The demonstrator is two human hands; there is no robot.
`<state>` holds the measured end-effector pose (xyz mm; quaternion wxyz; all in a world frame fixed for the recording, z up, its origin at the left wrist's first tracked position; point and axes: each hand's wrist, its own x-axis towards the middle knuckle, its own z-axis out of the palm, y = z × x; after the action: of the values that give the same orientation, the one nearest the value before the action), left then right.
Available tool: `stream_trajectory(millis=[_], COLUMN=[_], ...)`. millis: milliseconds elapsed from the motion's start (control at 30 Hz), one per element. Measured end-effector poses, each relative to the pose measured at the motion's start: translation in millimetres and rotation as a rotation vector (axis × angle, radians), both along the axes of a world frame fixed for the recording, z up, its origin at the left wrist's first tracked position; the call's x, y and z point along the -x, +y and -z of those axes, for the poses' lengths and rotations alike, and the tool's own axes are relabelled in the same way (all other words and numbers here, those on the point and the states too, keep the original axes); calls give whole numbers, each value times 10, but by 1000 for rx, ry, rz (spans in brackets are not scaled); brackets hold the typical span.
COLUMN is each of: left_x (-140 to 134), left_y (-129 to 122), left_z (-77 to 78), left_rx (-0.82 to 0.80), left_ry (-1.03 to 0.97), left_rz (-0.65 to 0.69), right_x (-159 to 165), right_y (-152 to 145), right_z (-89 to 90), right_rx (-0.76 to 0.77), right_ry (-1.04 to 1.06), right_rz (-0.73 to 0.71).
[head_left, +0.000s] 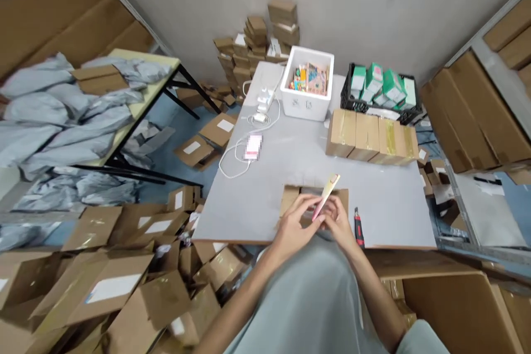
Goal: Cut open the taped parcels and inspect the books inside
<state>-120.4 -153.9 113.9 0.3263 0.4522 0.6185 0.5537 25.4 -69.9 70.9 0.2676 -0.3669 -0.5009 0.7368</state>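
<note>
Between my two hands is a slim, colourful flat packet (326, 196), yellow at its upper end and pink lower down, tilted up to the right. My left hand (297, 220) grips its left side, fingers and thumb closed on it. From the other side, the fingers of my right hand (338, 220) pinch it too. Under and behind my hands an opened cardboard box (289, 197) lies at the table's front edge, partly hidden by them. A red and black utility knife (358, 228) rests on the table just right of my right hand.
On the grey table (286, 146) stand a white foam box (307, 108) holding colourful packets, a row of taped cartons (367, 135), and a black crate (352, 100) of green-white boxes. A phone (253, 147) lies by white cables. Opened cartons (112, 287) crowd the floor at left.
</note>
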Motion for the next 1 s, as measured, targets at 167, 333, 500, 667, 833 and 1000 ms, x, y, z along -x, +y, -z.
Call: stream_trajectory(millis=[167, 333, 500, 667, 833, 1000], left_x=[317, 681, 960, 1401, 1892, 1907], left_y=[76, 188, 344, 960, 1754, 1431], left_z=[1, 48, 135, -94, -717, -479], left_rx=[44, 62, 25, -48, -373, -317], left_ry=[-30, -147, -291, -229, 54, 147], left_rz=[2, -101, -152, -141, -350, -441], right_x=[190, 438, 684, 1133, 1789, 1577], right_y=[156, 354, 569, 1157, 2087, 2247], right_z=[10, -58, -225, -647, -1242, -945], right_rx=[-20, -75, -151, -265, -342, -238], right_ry=[7, -22, -10, 85, 333, 297], right_rz=[70, 90, 119, 173, 250, 233])
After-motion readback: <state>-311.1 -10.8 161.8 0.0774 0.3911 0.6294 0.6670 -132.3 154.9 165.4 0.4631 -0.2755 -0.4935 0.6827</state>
